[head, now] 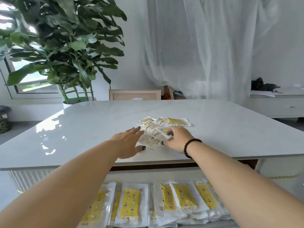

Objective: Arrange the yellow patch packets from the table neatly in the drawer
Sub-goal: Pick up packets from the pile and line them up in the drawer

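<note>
Several yellow patch packets (176, 121) lie in a loose heap on the white table (82, 129), some face down. My left hand (128, 142) lies flat with straight fingers at the heap's left edge, fingertips touching a face-down packet (150, 141). My right hand (177, 139) sits on the heap's right side, fingers curled over a packet (164, 130) with the thumb at its near edge. Below the table's front edge the open drawer (148, 176) holds several packets (130, 203) laid side by side, yellow faces up.
A large potted plant (65, 51) stands behind the table's far left corner. A chair back (134, 94) shows at the far edge. White curtains hang behind. A low white cabinet (279, 104) stands at the right.
</note>
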The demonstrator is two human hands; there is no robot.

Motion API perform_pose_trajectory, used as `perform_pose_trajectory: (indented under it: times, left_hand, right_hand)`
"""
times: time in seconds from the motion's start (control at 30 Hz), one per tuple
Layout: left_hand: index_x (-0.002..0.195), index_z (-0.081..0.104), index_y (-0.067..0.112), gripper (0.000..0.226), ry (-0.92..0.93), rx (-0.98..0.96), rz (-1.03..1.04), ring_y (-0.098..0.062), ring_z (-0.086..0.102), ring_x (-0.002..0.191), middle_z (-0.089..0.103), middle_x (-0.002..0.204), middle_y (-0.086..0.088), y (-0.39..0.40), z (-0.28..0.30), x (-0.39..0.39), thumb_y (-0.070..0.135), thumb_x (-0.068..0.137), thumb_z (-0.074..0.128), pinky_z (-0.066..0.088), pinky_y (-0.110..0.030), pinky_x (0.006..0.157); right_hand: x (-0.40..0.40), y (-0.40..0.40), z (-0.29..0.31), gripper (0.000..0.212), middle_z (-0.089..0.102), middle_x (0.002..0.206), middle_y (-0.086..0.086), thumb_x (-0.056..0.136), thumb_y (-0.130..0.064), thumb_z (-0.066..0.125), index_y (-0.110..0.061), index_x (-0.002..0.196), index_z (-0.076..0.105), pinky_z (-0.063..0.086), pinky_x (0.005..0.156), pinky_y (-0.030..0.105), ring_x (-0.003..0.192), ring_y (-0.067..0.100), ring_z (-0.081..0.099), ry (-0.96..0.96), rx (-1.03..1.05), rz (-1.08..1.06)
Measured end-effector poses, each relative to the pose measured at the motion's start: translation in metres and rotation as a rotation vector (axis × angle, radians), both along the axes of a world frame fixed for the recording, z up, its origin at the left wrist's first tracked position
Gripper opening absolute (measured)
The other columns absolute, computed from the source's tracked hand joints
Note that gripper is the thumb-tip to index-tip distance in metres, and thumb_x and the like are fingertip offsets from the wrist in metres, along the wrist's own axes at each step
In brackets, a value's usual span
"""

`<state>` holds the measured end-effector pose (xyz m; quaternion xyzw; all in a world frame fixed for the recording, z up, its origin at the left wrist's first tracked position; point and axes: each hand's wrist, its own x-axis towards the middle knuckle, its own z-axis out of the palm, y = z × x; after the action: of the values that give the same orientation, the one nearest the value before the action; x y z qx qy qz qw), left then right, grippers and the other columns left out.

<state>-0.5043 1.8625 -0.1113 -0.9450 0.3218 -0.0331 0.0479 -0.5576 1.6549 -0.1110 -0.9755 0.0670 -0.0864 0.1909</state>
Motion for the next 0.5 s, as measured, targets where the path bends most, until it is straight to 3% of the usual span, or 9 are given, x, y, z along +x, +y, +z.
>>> perform_pose_trajectory:
  times: [0.07, 0.17, 0.33, 0.5]
  left_hand:
    - [0.154, 0.007, 0.030, 0.068, 0.034, -0.022, -0.022, -0.015, 0.014, 0.149, 0.003, 0.163, 0.008, -0.005, -0.007, 0.014, 0.054, 0.097, 0.035, 0.027, -0.038, 0.116]
    - [0.151, 0.014, 0.041, 0.061, 0.061, -0.098, -0.079, -0.014, 0.023, 0.146, 0.014, 0.161, 0.013, -0.014, -0.022, 0.033, 0.057, 0.096, 0.033, 0.029, -0.038, 0.115]
    - [0.147, 0.027, 0.036, 0.051, -0.111, -0.046, -0.196, -0.020, 0.046, 0.129, 0.047, 0.145, 0.006, -0.023, -0.020, 0.051, 0.051, 0.098, 0.032, 0.040, -0.037, 0.103]
    - [0.140, 0.037, 0.026, 0.039, -0.250, -0.051, -0.220, -0.030, 0.058, 0.108, 0.060, 0.124, 0.000, -0.029, -0.021, 0.052, 0.028, 0.102, 0.029, 0.046, -0.036, 0.082]
  right_hand:
    - [0.010, -0.002, -0.014, 0.061, 0.041, 0.136, 0.001, 0.082, -0.054, 0.058, -0.020, 0.131, 0.045, 0.040, 0.101, 0.038, 0.128, 0.021, 0.037, 0.003, -0.093, 0.039]
    - [0.027, -0.007, -0.031, 0.066, 0.036, 0.140, -0.001, 0.084, -0.062, 0.045, -0.025, 0.137, 0.036, 0.040, 0.100, 0.043, 0.130, 0.022, 0.033, -0.032, -0.215, 0.044]
    - [0.046, -0.019, -0.030, 0.057, 0.044, 0.135, -0.002, 0.086, -0.056, 0.043, -0.025, 0.134, 0.041, 0.043, 0.095, 0.039, 0.125, 0.022, 0.036, -0.085, -0.299, 0.030]
    - [0.052, -0.019, -0.028, 0.040, 0.053, 0.128, -0.001, 0.089, -0.036, 0.045, -0.022, 0.126, 0.048, 0.046, 0.090, 0.035, 0.118, 0.023, 0.045, -0.157, -0.237, -0.008]
